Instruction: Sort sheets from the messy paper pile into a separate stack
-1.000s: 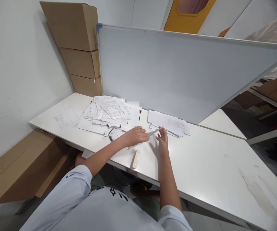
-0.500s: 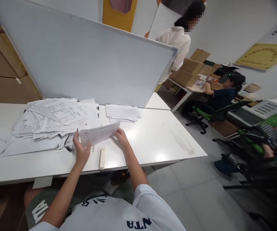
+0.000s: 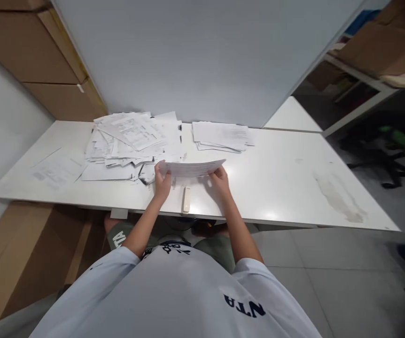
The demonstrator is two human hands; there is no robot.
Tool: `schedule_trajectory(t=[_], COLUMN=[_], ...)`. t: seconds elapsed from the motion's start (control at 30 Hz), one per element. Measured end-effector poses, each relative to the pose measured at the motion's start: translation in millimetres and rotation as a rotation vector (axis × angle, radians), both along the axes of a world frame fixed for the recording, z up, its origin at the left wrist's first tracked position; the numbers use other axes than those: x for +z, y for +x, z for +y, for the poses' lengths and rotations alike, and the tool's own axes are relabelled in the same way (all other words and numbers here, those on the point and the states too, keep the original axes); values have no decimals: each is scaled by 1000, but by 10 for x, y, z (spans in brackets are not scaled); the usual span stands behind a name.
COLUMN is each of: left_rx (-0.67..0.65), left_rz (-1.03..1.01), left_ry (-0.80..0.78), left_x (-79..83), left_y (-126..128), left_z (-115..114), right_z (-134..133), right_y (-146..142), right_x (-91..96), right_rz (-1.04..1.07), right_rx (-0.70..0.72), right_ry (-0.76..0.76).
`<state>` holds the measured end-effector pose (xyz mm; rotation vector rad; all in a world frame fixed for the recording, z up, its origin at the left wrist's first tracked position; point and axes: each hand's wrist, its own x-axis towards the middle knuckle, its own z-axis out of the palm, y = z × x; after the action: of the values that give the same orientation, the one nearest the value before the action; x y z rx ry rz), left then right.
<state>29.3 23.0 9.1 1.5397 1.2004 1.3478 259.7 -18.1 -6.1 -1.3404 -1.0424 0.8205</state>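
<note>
Both hands hold a printed sheet of paper (image 3: 191,169) just above the table, its long side running left to right. My left hand (image 3: 162,180) pinches its left end, and my right hand (image 3: 220,180) grips the right end. Below the paper, a cream-coloured stapler-like object (image 3: 186,199) lies near the table's front edge. To the left of my left hand spreads a messy heap of printed papers (image 3: 132,136). Beyond the sheet lies a smaller, neater stack of papers (image 3: 220,136).
The white table (image 3: 276,188) meets an upright grey-white board (image 3: 195,61) at the back. Cardboard boxes (image 3: 61,98) are stacked at the back left. A faint printed sheet (image 3: 56,171) lies at the left end. A brownish stain (image 3: 339,195) marks the right end.
The camera view has swung left and down, so the people at the right are out of sight. Both hands still hold the paper, which now looks more level.
</note>
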Motion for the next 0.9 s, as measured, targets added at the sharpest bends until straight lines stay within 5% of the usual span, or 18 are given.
schedule_trajectory(t=[0.13, 0.33, 0.43, 0.57, 0.77, 0.9], left_rx=[-23, -153, -319, -345, -697, -659], left_rz=[24, -40, -91, -107, 464, 569], left_ry=[-23, 14, 33, -74, 49, 99], left_x=[3, 275, 387, 381, 267, 211], left_y=[-39, -72, -109, -143, 2, 144], left_z=[-16, -7, -11, -91, -430, -460], right_z=[36, -121, -489, -1276, -2334, -2542], right_y=[-21, 113, 334, 455, 115, -48], right_x=[15, 288, 379, 299, -43, -105], right_rz=[51, 36, 60, 259, 440, 480], right_rx=[8, -28, -78, -61, 25, -74], right_ry=[92, 115, 54, -145, -530, -537])
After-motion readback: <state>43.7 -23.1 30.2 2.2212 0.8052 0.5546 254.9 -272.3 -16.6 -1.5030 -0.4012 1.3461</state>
